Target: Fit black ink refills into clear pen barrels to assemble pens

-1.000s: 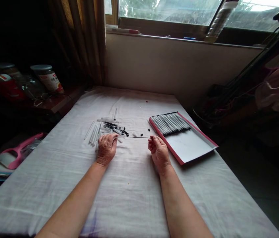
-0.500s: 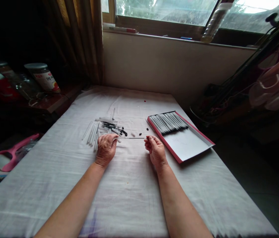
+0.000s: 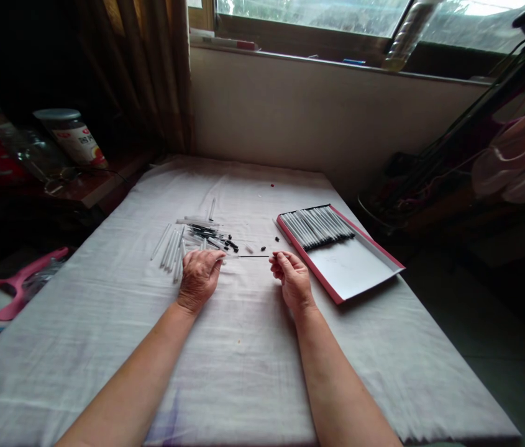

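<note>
My left hand (image 3: 200, 278) is closed in a pinch around a clear pen barrel (image 3: 231, 256), whose end points right. Across from it, my right hand (image 3: 294, 280) pinches the far end of a thin black pen refill (image 3: 255, 256). The refill lies in line with the barrel, its left end at or inside the barrel's mouth; exactly how deep I cannot tell. Just beyond my left hand is a loose pile of clear barrels (image 3: 169, 249), dark refills (image 3: 204, 232) and small black caps (image 3: 233, 246).
To the right sits a shallow red-rimmed box lid (image 3: 337, 292) with a row of pens (image 3: 317, 227) in it. Small black pieces (image 3: 263, 249) lie between the hands and the lid. Pink scissors (image 3: 15, 287) and a jar (image 3: 76, 139) are off to the left.
The view has tipped slightly downward. Both hands keep their grips, and the refill and barrel stay in line, with the gap between the hands about the same.
</note>
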`<state>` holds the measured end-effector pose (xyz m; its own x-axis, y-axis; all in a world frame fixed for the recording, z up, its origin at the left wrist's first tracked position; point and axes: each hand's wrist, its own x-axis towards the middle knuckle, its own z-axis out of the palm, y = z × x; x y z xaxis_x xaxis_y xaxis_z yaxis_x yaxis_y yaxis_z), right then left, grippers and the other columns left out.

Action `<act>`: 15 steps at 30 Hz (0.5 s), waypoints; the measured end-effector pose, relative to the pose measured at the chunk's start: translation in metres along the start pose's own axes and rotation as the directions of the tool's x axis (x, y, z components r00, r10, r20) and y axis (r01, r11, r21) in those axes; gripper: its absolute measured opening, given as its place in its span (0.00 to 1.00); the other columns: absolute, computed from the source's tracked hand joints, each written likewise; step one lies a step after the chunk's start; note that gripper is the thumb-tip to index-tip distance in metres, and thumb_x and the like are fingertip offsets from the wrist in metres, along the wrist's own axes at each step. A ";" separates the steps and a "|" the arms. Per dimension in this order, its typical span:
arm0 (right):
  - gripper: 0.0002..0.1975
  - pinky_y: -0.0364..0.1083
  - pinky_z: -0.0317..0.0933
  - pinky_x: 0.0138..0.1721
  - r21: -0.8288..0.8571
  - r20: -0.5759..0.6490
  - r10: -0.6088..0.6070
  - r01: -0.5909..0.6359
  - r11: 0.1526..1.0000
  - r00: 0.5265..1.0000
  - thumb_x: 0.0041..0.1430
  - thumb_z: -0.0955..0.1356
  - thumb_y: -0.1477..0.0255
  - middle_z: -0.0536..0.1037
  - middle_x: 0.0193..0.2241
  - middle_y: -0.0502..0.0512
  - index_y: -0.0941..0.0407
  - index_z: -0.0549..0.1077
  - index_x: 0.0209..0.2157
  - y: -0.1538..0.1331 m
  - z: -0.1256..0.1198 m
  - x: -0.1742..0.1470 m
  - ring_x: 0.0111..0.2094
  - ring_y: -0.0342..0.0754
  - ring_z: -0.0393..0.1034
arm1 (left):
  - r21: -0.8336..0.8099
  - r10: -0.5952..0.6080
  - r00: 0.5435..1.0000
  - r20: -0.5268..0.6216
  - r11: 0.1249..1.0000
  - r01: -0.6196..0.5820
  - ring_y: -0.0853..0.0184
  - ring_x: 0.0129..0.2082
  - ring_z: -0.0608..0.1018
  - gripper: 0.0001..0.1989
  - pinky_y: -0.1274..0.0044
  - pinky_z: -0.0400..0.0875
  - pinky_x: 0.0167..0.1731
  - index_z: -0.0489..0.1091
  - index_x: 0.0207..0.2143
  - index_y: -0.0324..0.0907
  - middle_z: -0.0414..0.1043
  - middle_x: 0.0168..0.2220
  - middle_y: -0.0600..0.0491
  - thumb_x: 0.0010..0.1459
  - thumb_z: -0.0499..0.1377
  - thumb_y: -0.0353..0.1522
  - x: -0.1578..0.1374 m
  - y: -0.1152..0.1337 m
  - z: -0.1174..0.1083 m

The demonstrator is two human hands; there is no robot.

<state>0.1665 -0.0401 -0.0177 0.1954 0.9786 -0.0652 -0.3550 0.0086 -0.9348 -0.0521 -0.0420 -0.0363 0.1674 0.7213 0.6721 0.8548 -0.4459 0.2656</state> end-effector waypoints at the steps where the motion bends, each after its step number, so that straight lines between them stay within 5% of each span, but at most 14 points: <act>1: 0.16 0.40 0.54 0.21 -0.017 0.006 -0.005 0.005 1.000 1.000 0.42 0.74 0.58 0.78 0.23 0.52 0.56 0.77 0.29 0.000 0.000 0.000 0.21 0.40 0.66 | 0.001 0.007 1.000 0.001 1.000 -0.007 0.60 0.41 0.76 0.09 0.66 0.61 0.49 0.72 0.43 0.46 0.78 0.39 0.50 0.64 0.53 0.32 0.000 0.000 0.000; 7: 0.19 0.41 0.59 0.23 -0.222 0.159 -0.008 0.044 0.974 0.987 0.52 0.68 0.55 0.80 0.29 0.55 0.56 0.79 0.35 0.010 0.003 -0.004 0.25 0.43 0.69 | -0.042 0.067 0.996 0.064 0.997 -0.064 0.63 0.37 0.76 0.11 0.69 0.65 0.44 0.75 0.44 0.48 0.78 0.36 0.52 0.64 0.55 0.35 -0.003 0.012 -0.002; 12: 0.22 0.46 0.67 0.37 -0.496 0.386 -0.124 0.319 0.807 0.914 0.59 0.64 0.58 0.80 0.36 0.56 0.55 0.75 0.48 0.025 0.006 -0.009 0.32 0.46 0.73 | -0.174 0.102 0.991 0.088 0.981 -0.086 0.66 0.38 0.77 0.13 0.75 0.70 0.39 0.73 0.48 0.46 0.77 0.37 0.51 0.65 0.52 0.34 -0.006 0.021 0.003; 15: 0.24 0.47 0.68 0.37 -0.608 0.328 -0.130 0.314 0.729 0.936 0.60 0.64 0.62 0.80 0.36 0.55 0.57 0.69 0.55 0.027 0.001 -0.004 0.31 0.47 0.74 | -0.203 0.043 0.999 0.033 0.979 -0.035 0.65 0.41 0.78 0.14 0.74 0.72 0.43 0.69 0.52 0.43 0.76 0.41 0.48 0.66 0.50 0.32 -0.006 0.017 0.007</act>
<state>0.1553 -0.0435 -0.0425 -0.0705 0.9820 0.1751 0.3582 0.1887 -0.9144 -0.0352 -0.0501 -0.0406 0.2197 0.7186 0.6598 0.7310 -0.5692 0.3764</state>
